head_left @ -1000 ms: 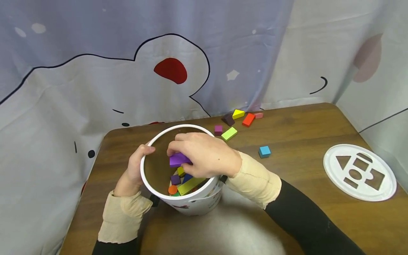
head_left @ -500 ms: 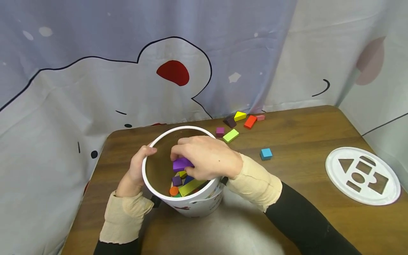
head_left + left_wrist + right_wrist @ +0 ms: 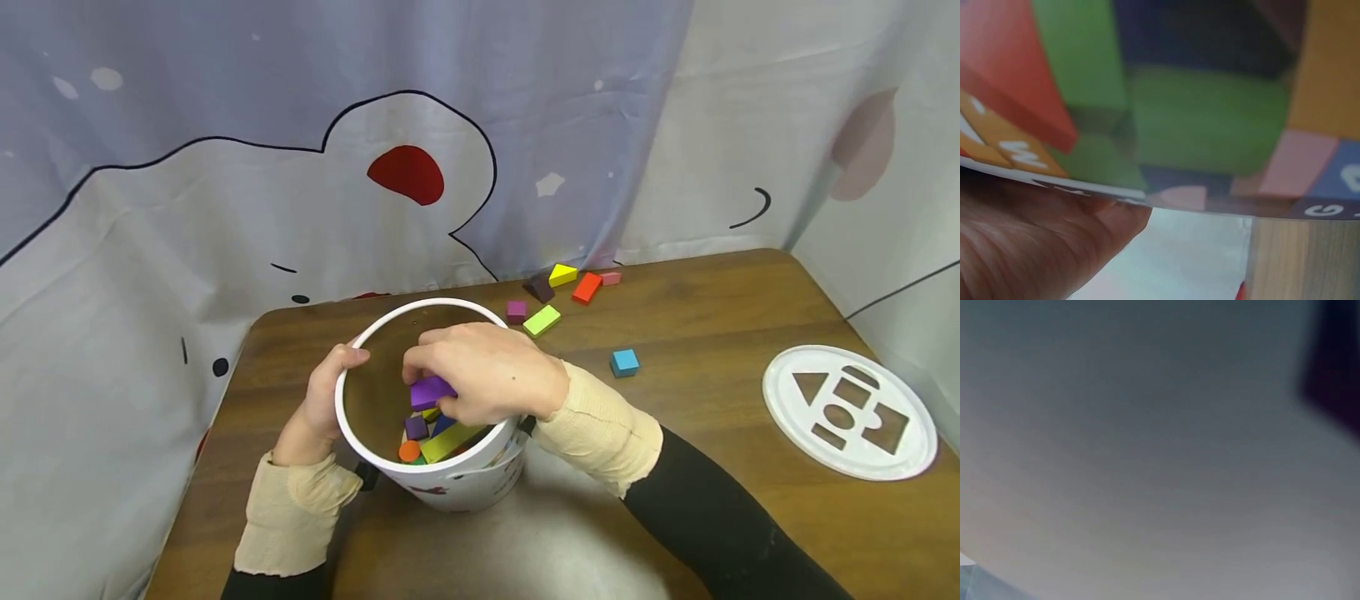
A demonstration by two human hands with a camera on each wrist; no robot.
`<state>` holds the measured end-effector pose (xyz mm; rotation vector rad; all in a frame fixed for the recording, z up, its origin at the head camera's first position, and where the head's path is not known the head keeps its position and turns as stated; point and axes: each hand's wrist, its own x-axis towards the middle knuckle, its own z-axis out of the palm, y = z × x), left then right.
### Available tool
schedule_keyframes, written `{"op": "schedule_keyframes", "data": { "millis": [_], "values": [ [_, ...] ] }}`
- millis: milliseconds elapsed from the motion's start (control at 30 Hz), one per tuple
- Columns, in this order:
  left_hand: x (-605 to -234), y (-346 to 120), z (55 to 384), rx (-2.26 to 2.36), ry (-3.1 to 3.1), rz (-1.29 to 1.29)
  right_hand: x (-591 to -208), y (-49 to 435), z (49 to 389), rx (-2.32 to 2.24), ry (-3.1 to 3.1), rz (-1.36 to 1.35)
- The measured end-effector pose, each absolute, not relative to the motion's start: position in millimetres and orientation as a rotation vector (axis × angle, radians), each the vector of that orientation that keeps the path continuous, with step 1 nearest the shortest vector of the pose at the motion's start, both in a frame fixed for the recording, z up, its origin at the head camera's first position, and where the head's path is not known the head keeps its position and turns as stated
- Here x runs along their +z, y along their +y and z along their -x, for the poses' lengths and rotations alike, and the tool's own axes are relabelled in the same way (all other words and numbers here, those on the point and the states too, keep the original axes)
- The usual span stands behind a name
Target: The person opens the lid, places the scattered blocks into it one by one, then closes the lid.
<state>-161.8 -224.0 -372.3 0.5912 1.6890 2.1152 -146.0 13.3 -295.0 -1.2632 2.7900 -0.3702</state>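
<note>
A white bucket [image 3: 472,493] with printed pictures stands on the wooden table, its mouth tilted towards the head camera. My left hand [image 3: 321,404] grips its left side, thumb over the rim and fingers outside. In the left wrist view that hand [image 3: 1054,240] lies under the printed, colourful bucket wall [image 3: 1210,125]. Inside the mouth, my right hand [image 3: 487,372] pinches a purple block [image 3: 431,392] between fingers and thumb. Below it lie a yellow-green block [image 3: 448,443], a dark purple cube [image 3: 416,428], an orange round block [image 3: 408,451] and a partly hidden blue block [image 3: 442,423]. The right wrist view is blurred grey.
Behind the bucket lie a light green block [image 3: 542,321], a magenta cube [image 3: 516,312], a dark prism [image 3: 538,287], a yellow triangle [image 3: 562,276], a red block [image 3: 587,288] and a pink block [image 3: 611,278]. A blue cube [image 3: 624,362] and white shape-sorter lid [image 3: 862,460] are rightward.
My right hand has shifted slightly to the right and down with the purple block in its fingers. My left hand keeps its grip on the bucket.
</note>
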Motion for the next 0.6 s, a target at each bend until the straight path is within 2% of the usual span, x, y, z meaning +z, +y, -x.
{"op": "schedule_keyframes", "data": {
  "millis": [600],
  "values": [
    [-370.8,-220.7,160.9,2.087,1.757,-0.512,-298.3,16.0,143.7,-0.354,2.823,1.340]
  ]
}}
